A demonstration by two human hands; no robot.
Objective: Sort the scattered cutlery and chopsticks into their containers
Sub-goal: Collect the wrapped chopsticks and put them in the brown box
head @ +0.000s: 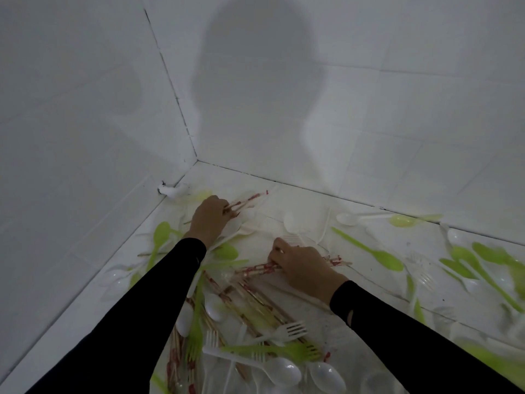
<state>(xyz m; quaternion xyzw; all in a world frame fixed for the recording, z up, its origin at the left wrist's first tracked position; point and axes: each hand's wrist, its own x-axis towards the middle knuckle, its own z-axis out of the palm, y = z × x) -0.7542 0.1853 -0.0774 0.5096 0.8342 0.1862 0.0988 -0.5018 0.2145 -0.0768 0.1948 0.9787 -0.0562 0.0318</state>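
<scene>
Red-patterned wooden chopsticks, green and white plastic spoons and forks lie scattered over a white tiled floor point(397, 297). My left hand point(210, 217) reaches toward the far corner, its fingers curled round a few chopsticks point(250, 199) that stick out to the right. Nearer me, my right hand point(304, 265) grips a bundle of chopsticks point(255, 270) lying crosswise, their ends showing on both sides of the hand. More chopsticks point(255, 305) lie in a heap below the hands. No container is in view.
White tiled walls meet in a corner point(196, 159) just beyond my left hand. A small white fitting point(170, 191) sits at the wall's base. Green spoons point(380, 255) and white spoons point(284, 372) and forks point(289, 329) cover the floor right and near.
</scene>
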